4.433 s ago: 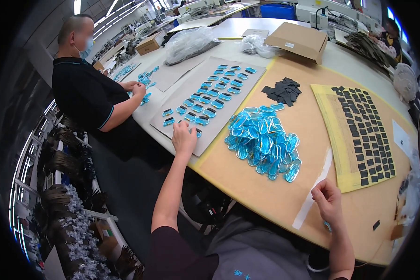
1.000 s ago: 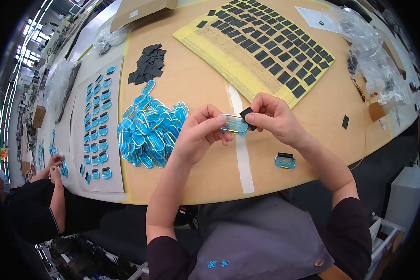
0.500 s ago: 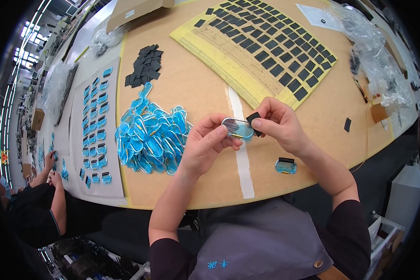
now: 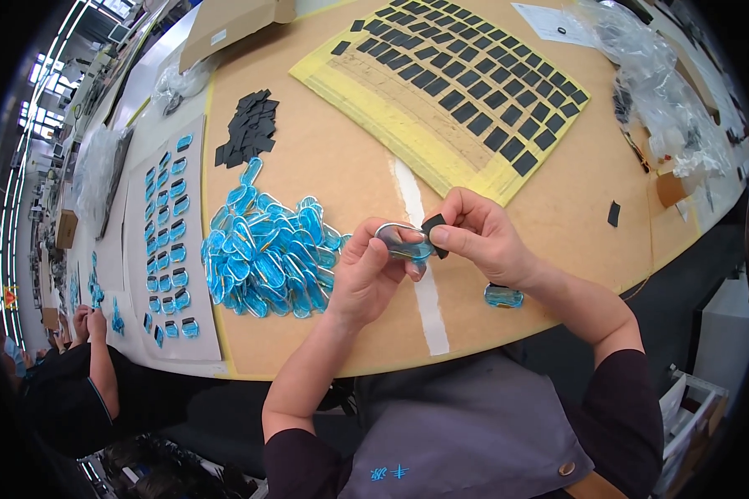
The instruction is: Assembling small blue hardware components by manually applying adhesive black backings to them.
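Observation:
Between the thumb and fingers of my left hand (image 4: 358, 279) is an oval metal ring (image 4: 384, 227) with clear blue film on it. My right hand (image 4: 484, 241) pinches a small black strip (image 4: 434, 236) at the ring's right end. The strip seems to touch the ring, but my fingers partly hide the contact. To the left of my left hand lies a heap of blue-filmed rings (image 4: 266, 258). Near the table's front edge, below my right hand, rests one blue-filmed ring with a black strip along its top (image 4: 503, 295).
A yellow-edged board (image 4: 374, 112) holds rows of black strips. Loose black strips (image 4: 250, 129) are piled at left, beside a grey sheet (image 4: 204, 324) with rows of stripped rings. One strip (image 4: 613, 214) and plastic bags (image 4: 657, 91) lie at right. Another person's hands (image 4: 87, 323) work far left.
My view has shifted slightly. Both hands have moved a little left and nearer to me with the ring and black strip, which stay together at the ring's right end.

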A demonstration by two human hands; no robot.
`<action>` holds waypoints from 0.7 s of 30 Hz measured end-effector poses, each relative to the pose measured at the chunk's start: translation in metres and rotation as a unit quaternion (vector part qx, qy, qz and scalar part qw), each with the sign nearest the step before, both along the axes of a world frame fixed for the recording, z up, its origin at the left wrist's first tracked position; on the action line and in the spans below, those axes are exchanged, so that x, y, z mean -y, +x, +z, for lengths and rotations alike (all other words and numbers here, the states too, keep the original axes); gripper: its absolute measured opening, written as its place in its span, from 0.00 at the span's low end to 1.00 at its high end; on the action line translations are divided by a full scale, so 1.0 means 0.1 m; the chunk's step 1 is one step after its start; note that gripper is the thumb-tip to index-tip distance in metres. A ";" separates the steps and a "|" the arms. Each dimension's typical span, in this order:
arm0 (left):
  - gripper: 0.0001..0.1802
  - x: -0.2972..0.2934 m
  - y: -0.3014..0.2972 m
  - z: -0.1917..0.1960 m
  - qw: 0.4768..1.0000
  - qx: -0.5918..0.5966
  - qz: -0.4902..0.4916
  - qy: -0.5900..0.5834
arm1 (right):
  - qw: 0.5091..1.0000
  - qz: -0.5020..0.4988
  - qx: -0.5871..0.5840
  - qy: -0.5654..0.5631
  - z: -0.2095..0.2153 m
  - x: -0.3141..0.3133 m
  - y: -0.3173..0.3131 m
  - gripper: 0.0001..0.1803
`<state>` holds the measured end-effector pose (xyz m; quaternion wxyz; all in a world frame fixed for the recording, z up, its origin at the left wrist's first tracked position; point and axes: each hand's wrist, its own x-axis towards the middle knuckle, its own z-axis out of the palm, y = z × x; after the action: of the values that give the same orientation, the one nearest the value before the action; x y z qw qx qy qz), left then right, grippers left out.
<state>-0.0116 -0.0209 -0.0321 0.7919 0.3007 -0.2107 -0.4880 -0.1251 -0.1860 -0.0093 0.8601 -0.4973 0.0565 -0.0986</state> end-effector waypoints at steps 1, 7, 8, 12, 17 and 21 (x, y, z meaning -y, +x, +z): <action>0.19 0.01 -0.02 0.02 1.000 0.000 -0.002 0.000 | 1.000 0.005 -0.005 0.004 -0.01 0.00 0.00 0.07; 0.19 0.05 -0.02 0.01 0.999 -0.003 0.001 -0.033 | 0.999 0.025 0.007 0.043 -0.07 -0.08 0.01 0.06; 0.18 0.06 -0.03 0.02 1.000 0.009 0.010 -0.027 | 0.998 0.034 0.008 0.061 -0.08 -0.09 0.01 0.06; 0.15 0.05 -0.03 0.03 0.999 -0.028 -0.004 -0.034 | 0.998 0.037 0.014 0.054 -0.08 -0.15 -0.02 0.06; 0.15 0.05 -0.02 0.04 0.999 -0.036 -0.014 -0.032 | 0.999 0.002 0.024 0.023 -0.10 -0.18 -0.04 0.06; 0.15 0.06 -0.06 0.16 0.998 0.007 0.014 0.064 | 0.999 -0.022 0.006 0.036 -0.09 -0.06 -0.01 0.06</action>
<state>-0.0172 -0.0272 -0.0164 0.7763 0.3575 -0.1802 -0.4870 -0.1261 -0.1804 -0.0187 0.8753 -0.4643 0.0651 -0.1183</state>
